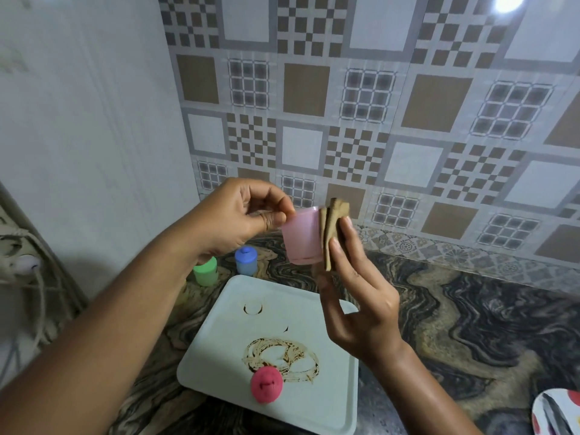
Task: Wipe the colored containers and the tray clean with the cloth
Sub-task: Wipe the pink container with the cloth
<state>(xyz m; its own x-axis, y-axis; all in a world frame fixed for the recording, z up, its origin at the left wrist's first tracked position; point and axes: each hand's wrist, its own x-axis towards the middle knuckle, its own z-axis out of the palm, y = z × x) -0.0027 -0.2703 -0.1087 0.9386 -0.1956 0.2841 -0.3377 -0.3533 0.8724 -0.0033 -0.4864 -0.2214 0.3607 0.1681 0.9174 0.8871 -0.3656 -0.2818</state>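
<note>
**Pink container held up, cloth at its side**

Head view.
- Left grip [232,215]: thumb and fingers pinch the rim of the pink container [299,238], which is held in the air above the tray's far end.
- Right grip [361,309]: presses the folded tan cloth [329,227] to the container's side.
- Tray [329,390]: pale, lying on the bench [470,324], with brown smears [282,356] and a red lid [266,386].
- Green container [205,271] and blue container [246,260]: upright on the bench just beyond the tray.

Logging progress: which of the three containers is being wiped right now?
The pink container, held up by the left hand with the right hand holding the cloth against it; the green container and blue container stand on the counter.
</note>
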